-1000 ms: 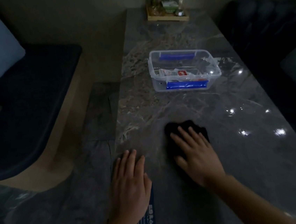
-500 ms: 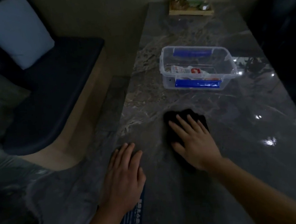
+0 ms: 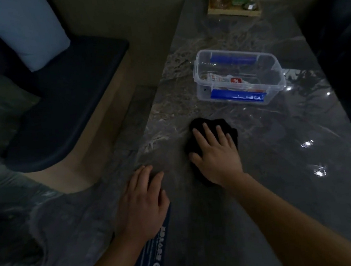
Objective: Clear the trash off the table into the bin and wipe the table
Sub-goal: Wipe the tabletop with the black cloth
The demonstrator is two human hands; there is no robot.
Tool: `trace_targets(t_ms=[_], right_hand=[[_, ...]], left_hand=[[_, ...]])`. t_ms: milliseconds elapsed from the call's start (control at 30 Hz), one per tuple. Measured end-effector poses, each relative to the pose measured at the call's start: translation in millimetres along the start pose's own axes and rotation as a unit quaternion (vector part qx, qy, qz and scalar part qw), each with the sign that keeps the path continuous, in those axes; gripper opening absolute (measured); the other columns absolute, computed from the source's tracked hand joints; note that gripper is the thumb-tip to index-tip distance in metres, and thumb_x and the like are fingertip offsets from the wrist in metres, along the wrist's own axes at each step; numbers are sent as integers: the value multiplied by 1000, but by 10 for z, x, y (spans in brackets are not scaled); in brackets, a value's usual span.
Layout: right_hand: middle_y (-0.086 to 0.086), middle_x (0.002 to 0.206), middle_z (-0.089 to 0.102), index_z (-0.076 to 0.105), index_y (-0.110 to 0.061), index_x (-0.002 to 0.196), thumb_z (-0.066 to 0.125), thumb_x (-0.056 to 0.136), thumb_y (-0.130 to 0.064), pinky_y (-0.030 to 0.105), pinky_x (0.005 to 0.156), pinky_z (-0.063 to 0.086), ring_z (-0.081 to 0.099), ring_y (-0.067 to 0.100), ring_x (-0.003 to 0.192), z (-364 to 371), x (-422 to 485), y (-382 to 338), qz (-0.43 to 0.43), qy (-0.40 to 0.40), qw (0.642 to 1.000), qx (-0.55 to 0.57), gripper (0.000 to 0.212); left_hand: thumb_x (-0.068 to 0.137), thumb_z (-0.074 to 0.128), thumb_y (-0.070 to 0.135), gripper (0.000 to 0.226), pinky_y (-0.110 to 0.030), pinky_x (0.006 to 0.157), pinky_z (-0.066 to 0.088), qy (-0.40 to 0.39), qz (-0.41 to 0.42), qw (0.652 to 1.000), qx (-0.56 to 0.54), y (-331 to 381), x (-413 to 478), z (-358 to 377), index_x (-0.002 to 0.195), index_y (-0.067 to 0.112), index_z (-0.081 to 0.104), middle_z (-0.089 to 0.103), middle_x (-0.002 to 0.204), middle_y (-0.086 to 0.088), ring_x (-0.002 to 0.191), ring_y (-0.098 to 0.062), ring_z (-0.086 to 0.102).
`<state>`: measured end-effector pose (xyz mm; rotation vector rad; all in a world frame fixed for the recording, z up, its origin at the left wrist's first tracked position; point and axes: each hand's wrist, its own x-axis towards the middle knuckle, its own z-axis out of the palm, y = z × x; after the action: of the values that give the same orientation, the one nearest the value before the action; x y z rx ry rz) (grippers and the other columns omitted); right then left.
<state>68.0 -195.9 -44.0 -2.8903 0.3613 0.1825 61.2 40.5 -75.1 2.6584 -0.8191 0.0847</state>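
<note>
A black cloth (image 3: 201,125) lies on the dark marble table (image 3: 282,165), just short of a clear plastic bin (image 3: 203,91) with blue handles. My right hand (image 3: 216,156) presses flat on the cloth, fingers spread and pointing at the bin, covering most of it. Wrappers (image 3: 229,80) lie inside the bin. My left hand (image 3: 143,203) rests palm down near the table's left edge, holding nothing.
A dark blue printed strip (image 3: 158,249) lies under my left wrist. A wooden tray with plants (image 3: 234,7) stands at the table's far end. A dark bench seat (image 3: 65,101) with a pale cushion (image 3: 25,29) is to the left, and a dark sofa (image 3: 345,50) to the right.
My right hand has pushed the cloth away from me, closer to the bin. My left hand has stayed in place. The view has swung to the left.
</note>
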Motion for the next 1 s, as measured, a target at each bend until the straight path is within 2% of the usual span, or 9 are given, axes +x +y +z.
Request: trace_targets(t_ms=[100,200,300,400,500,600,800,900,1000], right_hand=[[-3,172,5,11,-39,162,33,96,-59,51,126,0,-2,31,157,242,-215,-301,-138,-2,990,-8,72],[-4,171,15,13,-41,161,40,93,-57,48,125,4,6,28,157,274,-614,15,-275,-23,960,-41,75],[-4,171,5,6,-40,161,35,99,-58,48,124,3,1,28,157,2,-59,363,-159,-25,984,-81,70],[-5,172,-5,3,-39,161,30,103,-60,51,126,0,-7,29,157,-91,575,-45,-43,-38,998,-25,68],[-3,172,4,11,-38,161,30,99,-60,50,124,0,-1,30,157,170,479,-518,-124,-8,992,-14,68],[-6,170,15,16,-43,160,27,95,-66,45,123,1,6,24,156,273,94,-247,-243,-1,969,-34,69],[-4,172,0,7,-41,161,30,100,-65,50,126,-1,-6,29,157,27,567,-134,-19,-3,1000,-10,70],[-3,171,11,14,-41,160,31,95,-65,49,125,2,3,31,157,241,12,-221,-110,26,994,-3,72],[-3,169,22,20,-41,160,40,93,-64,46,125,8,13,28,156,227,-571,389,-172,21,984,-38,74]], left_hand=[[93,39,30,42,-48,95,50,6,-13,1000,-11,-2,-20,-24,124,11,58,53,138,-12,129,-30,48],[93,37,25,42,-49,100,49,9,-18,999,-29,-14,-34,-24,122,6,61,54,138,-12,131,-30,48],[94,37,25,41,-48,99,49,8,-10,999,-34,-6,-20,7,122,7,59,53,136,-11,132,-29,46],[95,38,29,37,-46,95,51,10,-4,1000,-27,-19,-13,30,121,9,57,52,136,-11,131,-29,45],[94,41,33,35,-45,92,52,12,-3,1000,-12,-60,-9,79,119,12,53,49,138,-10,131,-29,44],[95,42,36,35,-47,98,48,14,13,1000,-4,-88,8,115,120,12,49,46,139,-11,133,-30,42],[92,45,38,34,-46,96,50,25,15,999,-16,-74,27,90,114,14,52,50,136,-9,131,-28,44],[91,44,38,36,-44,94,50,18,15,1000,-16,-93,38,81,115,13,53,50,136,-9,132,-28,44],[91,42,37,41,-50,98,49,6,13,1000,-8,-64,33,63,117,8,55,50,137,-13,131,-33,44]])
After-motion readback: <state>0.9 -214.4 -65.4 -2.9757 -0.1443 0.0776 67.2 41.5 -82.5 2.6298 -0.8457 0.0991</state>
